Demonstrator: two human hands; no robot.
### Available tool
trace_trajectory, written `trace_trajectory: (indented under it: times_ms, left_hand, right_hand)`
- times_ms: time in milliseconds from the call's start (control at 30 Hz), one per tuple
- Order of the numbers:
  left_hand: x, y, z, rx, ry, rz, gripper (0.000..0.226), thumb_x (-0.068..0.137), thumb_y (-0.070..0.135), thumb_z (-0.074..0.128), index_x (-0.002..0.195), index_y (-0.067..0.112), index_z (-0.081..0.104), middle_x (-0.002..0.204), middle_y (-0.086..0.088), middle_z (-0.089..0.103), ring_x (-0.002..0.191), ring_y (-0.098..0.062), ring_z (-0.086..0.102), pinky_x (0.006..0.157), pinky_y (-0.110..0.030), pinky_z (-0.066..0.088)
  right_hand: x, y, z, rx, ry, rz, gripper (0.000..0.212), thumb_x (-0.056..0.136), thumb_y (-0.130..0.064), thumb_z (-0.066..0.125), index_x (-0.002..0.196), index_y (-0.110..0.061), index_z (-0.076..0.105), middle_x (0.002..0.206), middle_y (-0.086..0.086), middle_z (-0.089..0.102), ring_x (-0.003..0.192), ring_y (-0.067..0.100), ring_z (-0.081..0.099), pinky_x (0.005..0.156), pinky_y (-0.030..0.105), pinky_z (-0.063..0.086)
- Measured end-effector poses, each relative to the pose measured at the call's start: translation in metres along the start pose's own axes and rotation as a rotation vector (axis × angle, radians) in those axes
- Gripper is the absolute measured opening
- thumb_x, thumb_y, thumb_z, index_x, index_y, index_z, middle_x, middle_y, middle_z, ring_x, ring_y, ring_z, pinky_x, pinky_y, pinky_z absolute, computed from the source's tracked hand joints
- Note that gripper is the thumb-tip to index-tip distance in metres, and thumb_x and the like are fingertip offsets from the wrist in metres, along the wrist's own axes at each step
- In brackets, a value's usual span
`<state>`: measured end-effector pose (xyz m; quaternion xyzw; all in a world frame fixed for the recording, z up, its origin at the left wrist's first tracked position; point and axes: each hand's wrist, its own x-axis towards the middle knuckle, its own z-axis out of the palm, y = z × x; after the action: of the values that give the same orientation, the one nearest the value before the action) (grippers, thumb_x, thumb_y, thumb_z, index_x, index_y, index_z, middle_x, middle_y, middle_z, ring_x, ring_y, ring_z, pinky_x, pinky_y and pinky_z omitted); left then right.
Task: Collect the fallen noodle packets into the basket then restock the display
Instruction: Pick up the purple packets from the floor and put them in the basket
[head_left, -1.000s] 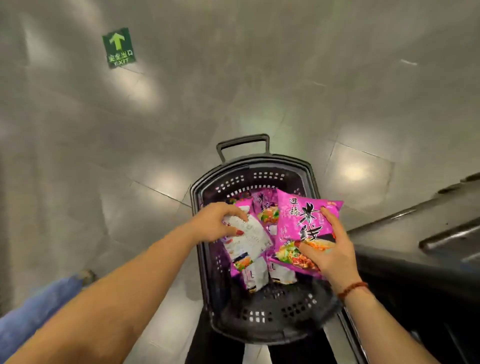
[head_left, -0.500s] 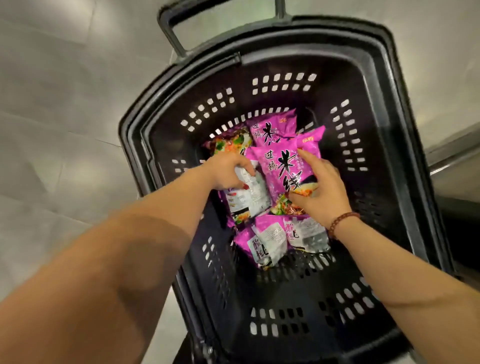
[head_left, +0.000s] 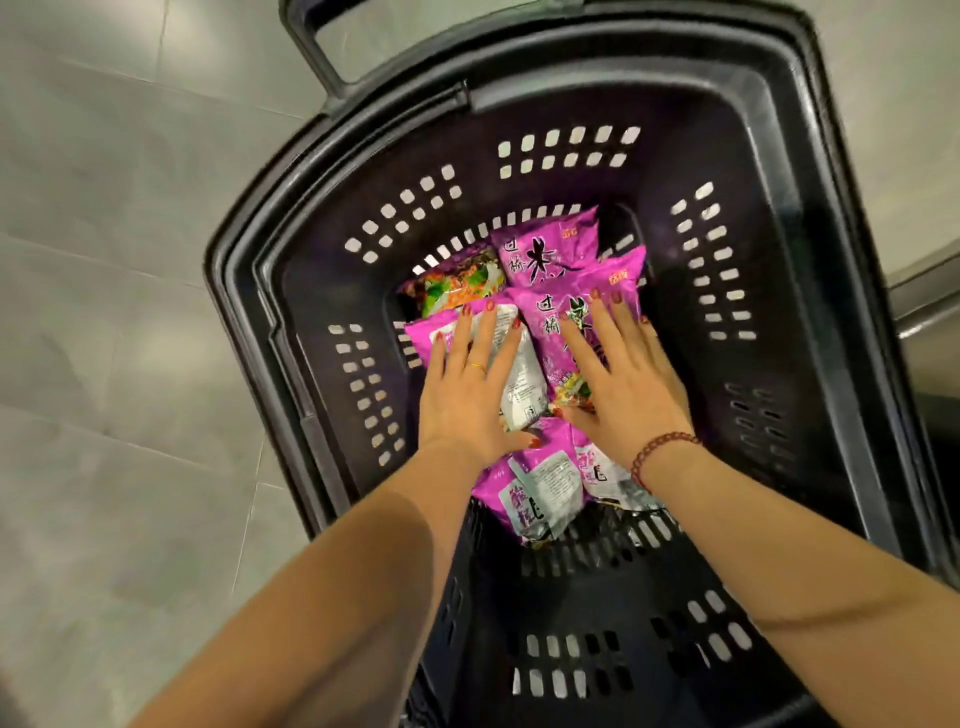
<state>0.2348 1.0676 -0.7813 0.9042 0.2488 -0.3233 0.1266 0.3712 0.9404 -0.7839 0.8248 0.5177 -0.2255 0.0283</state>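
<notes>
Lit evenly and fairly brightly from overhead, with no hard shadows. Caught a soft pale sheen on the grey polished floor tiles (head_left: 104, 322) at nine o'clock and along the rim of the black perforated plastic basket (head_left: 769, 119) at one o'clock. Kept the basket's interior dim, broken by bright spots at the wall slots. Rendered the glossy magenta noodle packets (head_left: 558, 249) at centre sharply enough for large print, with small print smeared. Shaded the bare left forearm (head_left: 332, 582) darker toward seven o'clock than at the wrist. Bowed the basket's sides outward through wide-angle distortion, strongest at three and nine o'clock. Stretched and softened that forearm and the bare right forearm (head_left: 810, 587) toward six o'clock.
</notes>
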Motion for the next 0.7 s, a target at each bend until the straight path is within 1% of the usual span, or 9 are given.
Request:
trace_trajectory:
  times_ms: [100, 200, 267, 333, 400, 467, 533, 600, 700]
  left_hand:
    - [0.004, 0.004, 0.021, -0.018, 0.050, -0.072, 0.124, 0.072, 0.083, 0.052, 0.145, 0.027, -0.031, 0.154, -0.007, -0.036, 0.142, -0.032, -0.032, 0.119, -0.050, -0.012]
    - [0.011, 0.004, 0.036, -0.033, 0.044, -0.101, 0.125, 0.072, 0.083, 0.051, 0.141, 0.028, -0.038, 0.149, -0.007, -0.041, 0.136, -0.030, -0.038, 0.114, -0.048, -0.017]
    - [0.014, 0.004, 0.040, -0.017, 0.037, -0.101, 0.124, 0.072, 0.083, 0.049, 0.142, 0.028, -0.037, 0.149, -0.007, -0.041, 0.136, -0.030, -0.037, 0.113, -0.048, -0.017]
    - [0.012, 0.005, 0.038, 0.001, 0.010, -0.103, 0.123, 0.073, 0.083, 0.048, 0.144, 0.028, -0.034, 0.152, -0.008, -0.039, 0.140, -0.031, -0.034, 0.115, -0.049, -0.013]
    - [0.005, 0.009, 0.028, -0.026, -0.017, -0.112, 0.119, 0.076, 0.079, 0.051, 0.149, 0.027, -0.027, 0.156, -0.008, -0.034, 0.143, -0.032, -0.030, 0.117, -0.049, -0.011]
    - [-0.004, 0.014, 0.008, -0.087, 0.015, -0.108, 0.107, 0.083, 0.067, 0.056, 0.154, 0.026, -0.013, 0.161, -0.007, -0.021, 0.146, -0.031, -0.022, 0.119, -0.047, -0.007]
    - [-0.018, 0.019, -0.018, -0.164, 0.082, -0.071, 0.092, 0.088, 0.053, 0.060, 0.156, 0.025, 0.003, 0.163, -0.006, -0.004, 0.149, -0.029, -0.010, 0.120, -0.044, -0.002]
    - [-0.035, 0.021, -0.046, -0.228, 0.136, -0.041, 0.082, 0.090, 0.042, 0.062, 0.154, 0.023, 0.015, 0.163, -0.006, 0.010, 0.150, -0.028, 0.001, 0.120, -0.042, 0.004]
    - [-0.067, 0.021, -0.094, -0.277, 0.213, 0.024, 0.072, 0.087, 0.033, 0.067, 0.149, 0.018, 0.033, 0.155, -0.010, 0.029, 0.145, -0.031, 0.020, 0.117, -0.046, 0.023]
  right_hand:
    - [0.009, 0.010, 0.015, -0.026, -0.074, -0.017, 0.112, 0.078, -0.059, 0.067, 0.149, -0.026, -0.013, 0.155, 0.013, -0.016, 0.144, 0.026, -0.015, 0.117, 0.040, -0.010]
    - [0.018, 0.017, 0.025, -0.034, -0.203, -0.023, 0.113, 0.081, -0.062, 0.059, 0.139, -0.029, -0.032, 0.145, 0.012, -0.038, 0.139, 0.027, -0.030, 0.112, 0.038, -0.015]
    - [0.019, 0.016, 0.028, -0.011, -0.220, -0.003, 0.115, 0.081, -0.059, 0.061, 0.136, -0.029, -0.036, 0.142, 0.010, -0.042, 0.139, 0.026, -0.031, 0.112, 0.039, -0.013]
    - [0.016, 0.011, 0.027, 0.069, -0.226, 0.023, 0.115, 0.082, -0.052, 0.065, 0.140, -0.032, -0.031, 0.144, 0.007, -0.041, 0.140, 0.025, -0.030, 0.111, 0.039, -0.012]
    - [0.008, 0.006, 0.017, 0.184, -0.213, 0.075, 0.108, 0.083, -0.039, 0.069, 0.149, -0.033, -0.017, 0.154, 0.003, -0.030, 0.145, 0.023, -0.020, 0.112, 0.038, -0.008]
    - [-0.003, 0.003, -0.005, 0.248, -0.126, 0.097, 0.094, 0.085, -0.031, 0.069, 0.153, -0.027, 0.005, 0.162, 0.003, -0.002, 0.148, 0.025, 0.004, 0.117, 0.040, 0.006]
    - [-0.020, 0.002, -0.031, 0.239, -0.024, 0.087, 0.079, 0.085, -0.026, 0.070, 0.150, -0.018, 0.026, 0.157, 0.007, 0.024, 0.142, 0.028, 0.027, 0.114, 0.044, 0.024]
    - [-0.038, 0.000, -0.057, 0.237, 0.090, 0.098, 0.067, 0.081, -0.021, 0.073, 0.140, -0.010, 0.043, 0.145, 0.011, 0.043, 0.130, 0.031, 0.044, 0.104, 0.046, 0.038]
    - [-0.068, -0.009, -0.099, 0.271, 0.177, 0.165, 0.057, 0.078, -0.019, 0.075, 0.130, -0.006, 0.053, 0.130, 0.014, 0.056, 0.117, 0.033, 0.054, 0.095, 0.045, 0.045]
